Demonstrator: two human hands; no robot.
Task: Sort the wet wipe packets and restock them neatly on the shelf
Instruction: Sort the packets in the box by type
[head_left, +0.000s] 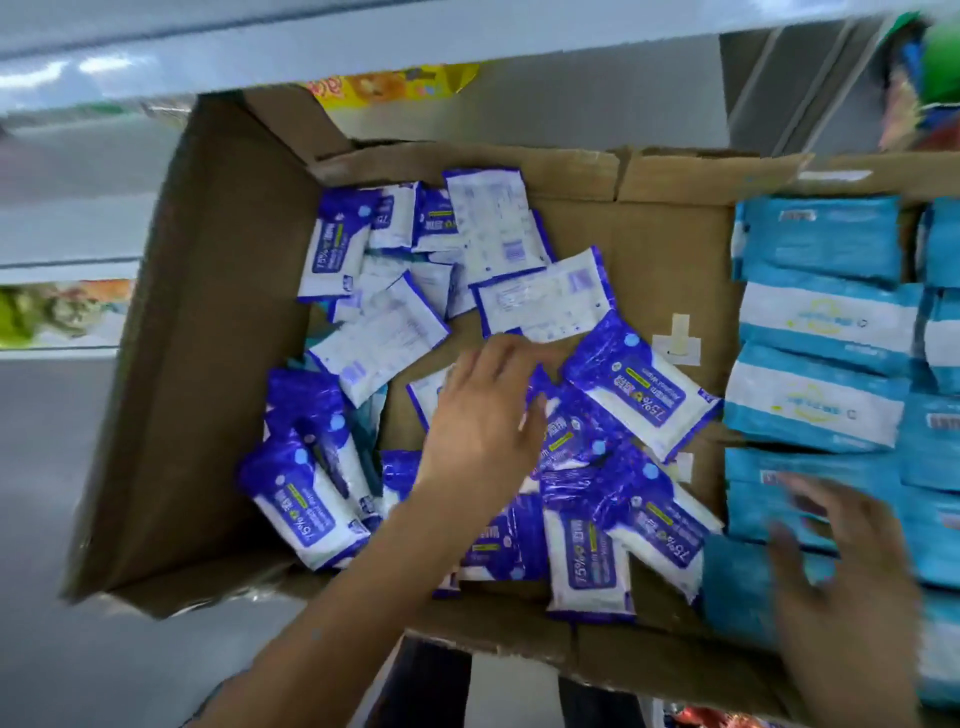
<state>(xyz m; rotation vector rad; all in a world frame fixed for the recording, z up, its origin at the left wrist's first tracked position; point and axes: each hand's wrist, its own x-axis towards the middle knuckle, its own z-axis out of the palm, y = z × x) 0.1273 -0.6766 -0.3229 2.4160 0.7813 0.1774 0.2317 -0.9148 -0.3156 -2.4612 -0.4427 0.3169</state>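
Two open hands — left (485, 415) over purple packets (641, 387), right (841, 540) on blue packets (821, 322) — cardboard box (208, 364).

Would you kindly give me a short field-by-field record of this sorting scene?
container: open brown cardboard box
loose pile: purple-and-white wet wipe packets, jumbled, some face down
sorted side: light blue wet wipe packets, in tidy rows at right
left hand: open, reaching into the purple pile
right hand: open, blurred, over the blue rows
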